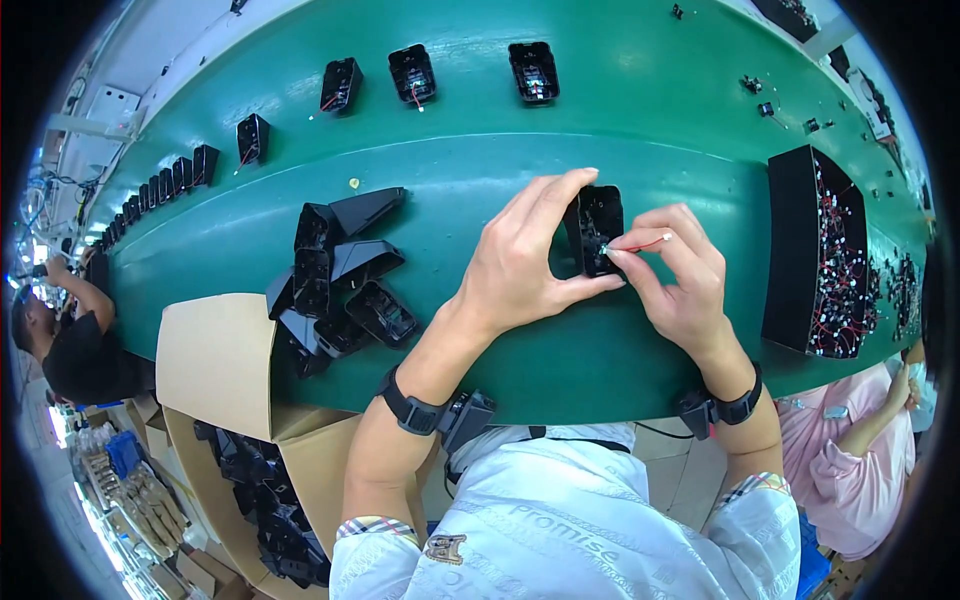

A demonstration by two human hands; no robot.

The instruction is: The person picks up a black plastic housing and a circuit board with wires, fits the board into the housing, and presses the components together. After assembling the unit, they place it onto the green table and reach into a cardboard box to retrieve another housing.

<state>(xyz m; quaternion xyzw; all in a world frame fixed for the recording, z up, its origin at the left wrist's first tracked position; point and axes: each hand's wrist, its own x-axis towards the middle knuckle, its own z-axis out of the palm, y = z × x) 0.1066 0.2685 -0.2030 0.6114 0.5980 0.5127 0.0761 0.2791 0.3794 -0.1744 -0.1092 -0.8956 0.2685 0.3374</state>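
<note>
My left hand [520, 262] grips a small black plastic housing [597, 225] between thumb and fingers, holding it just above the green conveyor belt [560, 130]. My right hand [680, 275] pinches a tiny white part with a thin red wire [645, 242] at the housing's open face. A pile of the same black housings [335, 275] lies on the belt to the left of my left hand.
Three wired housings [412, 72] sit spaced along the belt's far side, with more lined up at far left. A black tray of red-wired parts [825, 255] stands at right. A cardboard box of housings [260, 490] sits at lower left. Other people work at both ends.
</note>
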